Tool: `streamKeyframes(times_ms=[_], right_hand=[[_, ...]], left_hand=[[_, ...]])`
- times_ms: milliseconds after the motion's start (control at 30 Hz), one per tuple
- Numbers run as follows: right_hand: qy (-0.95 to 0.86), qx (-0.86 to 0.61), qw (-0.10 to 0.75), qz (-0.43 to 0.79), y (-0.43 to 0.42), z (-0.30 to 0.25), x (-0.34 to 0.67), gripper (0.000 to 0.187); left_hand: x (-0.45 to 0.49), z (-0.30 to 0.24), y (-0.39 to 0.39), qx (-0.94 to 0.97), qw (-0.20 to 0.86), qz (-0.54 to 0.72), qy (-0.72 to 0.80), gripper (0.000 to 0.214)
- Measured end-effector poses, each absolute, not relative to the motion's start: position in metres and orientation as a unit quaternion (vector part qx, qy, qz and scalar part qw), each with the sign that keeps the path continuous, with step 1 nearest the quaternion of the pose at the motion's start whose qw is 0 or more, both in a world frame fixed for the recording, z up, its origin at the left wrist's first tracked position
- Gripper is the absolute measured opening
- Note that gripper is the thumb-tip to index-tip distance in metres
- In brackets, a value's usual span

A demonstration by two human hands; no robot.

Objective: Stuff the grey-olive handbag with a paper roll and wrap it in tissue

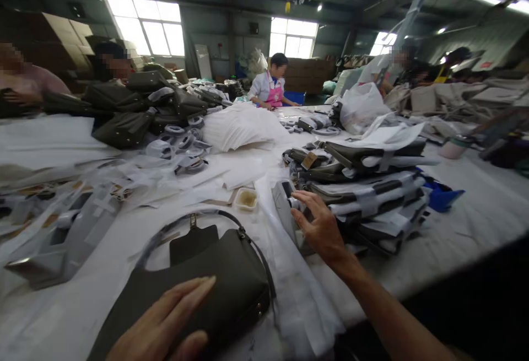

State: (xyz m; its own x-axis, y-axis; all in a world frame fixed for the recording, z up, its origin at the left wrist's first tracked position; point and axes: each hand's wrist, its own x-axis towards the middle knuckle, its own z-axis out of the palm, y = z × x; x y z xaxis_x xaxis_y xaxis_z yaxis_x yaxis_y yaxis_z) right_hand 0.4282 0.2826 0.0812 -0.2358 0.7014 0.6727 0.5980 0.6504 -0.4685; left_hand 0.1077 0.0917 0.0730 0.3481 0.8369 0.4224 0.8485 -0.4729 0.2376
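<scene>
A dark olive handbag (223,278) lies on the white-covered table in front of me, its curved strap spread toward the far side. My left hand (165,322) is over the front of the bag, fingers stretched out and thumb apart. Further right, my right hand (320,226) is at a grey box-like holder (285,195). Thumb and fingers are apart on either side of a small white round part there; whether they touch it I cannot tell. Beside the holder stands a small white dish (247,199) with yellowish contents.
Stacked wrapped handbags (372,195) rise to the right, near a blue item (444,193). White sheets (243,124) fan out mid-table. Dark bags (128,113) pile up at left, above plastic-wrapped pieces (78,223). A person in a pink apron (273,93) works across the table; others are at the sides.
</scene>
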Motion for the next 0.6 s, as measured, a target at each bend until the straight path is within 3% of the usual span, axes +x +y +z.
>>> streamKeyframes(times_ms=[133,267,400,500,600], right_hand=[[-0.763,-0.417,0.488,0.078,0.26,0.084,0.444,0.031],[-0.755,-0.393,0.523,0.05,0.22,0.09,0.481,0.039],[-0.484,-0.576,0.657,0.051,0.202,0.074,0.557,0.019],[-0.227,-0.629,0.723,0.172,0.206,0.046,0.623,0.033],[-0.081,-0.577,0.717,0.384,0.221,0.024,0.67,0.047]], left_hand=[[0.168,0.113,0.187,-0.753,-0.298,-0.316,-0.494,0.047],[0.232,0.124,0.301,-0.661,-0.474,-0.358,-0.458,0.049],[0.282,0.146,0.401,-0.645,-0.458,-0.402,-0.462,0.051],[0.326,0.184,0.465,-0.693,-0.374,-0.424,-0.447,0.054],[0.387,0.225,0.518,-0.749,-0.312,-0.407,-0.42,0.059]])
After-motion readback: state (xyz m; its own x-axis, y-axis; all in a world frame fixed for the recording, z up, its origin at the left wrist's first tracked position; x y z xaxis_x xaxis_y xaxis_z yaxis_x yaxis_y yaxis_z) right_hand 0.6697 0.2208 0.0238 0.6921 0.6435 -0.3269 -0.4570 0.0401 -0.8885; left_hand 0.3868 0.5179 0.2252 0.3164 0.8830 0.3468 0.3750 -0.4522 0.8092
